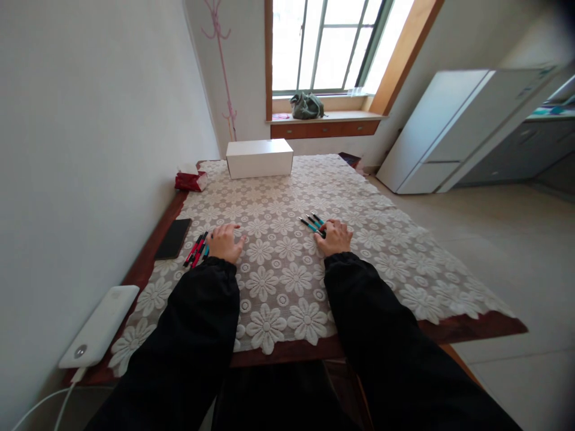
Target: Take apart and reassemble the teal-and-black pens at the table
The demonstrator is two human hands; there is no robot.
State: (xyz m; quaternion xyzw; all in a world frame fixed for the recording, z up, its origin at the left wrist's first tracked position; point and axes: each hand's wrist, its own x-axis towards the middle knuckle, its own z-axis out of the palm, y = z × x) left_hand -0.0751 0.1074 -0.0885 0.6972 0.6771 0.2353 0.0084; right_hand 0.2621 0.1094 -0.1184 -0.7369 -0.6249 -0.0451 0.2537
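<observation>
On the left of the lace-covered table, my left hand (223, 242) rests with thumb and index finger apart. Red-and-black pens (196, 250) lie just left of it, and a teal pen (206, 251) is partly hidden under its outer edge. My right hand (336, 237) lies right of the middle, its fingers bent over the near ends of teal-and-black pens (313, 223). These pens lie side by side, tips pointing up and left. Thumb and index close around the nearest pen's end, which they partly hide.
A white box (259, 158) stands at the table's far side. Along the left edge are a red tissue pack (191, 181), a dark phone-like slab (173, 238) and a white power bank (99, 326) with a cable. The flowered tablecloth (296, 278) covers most of the tabletop.
</observation>
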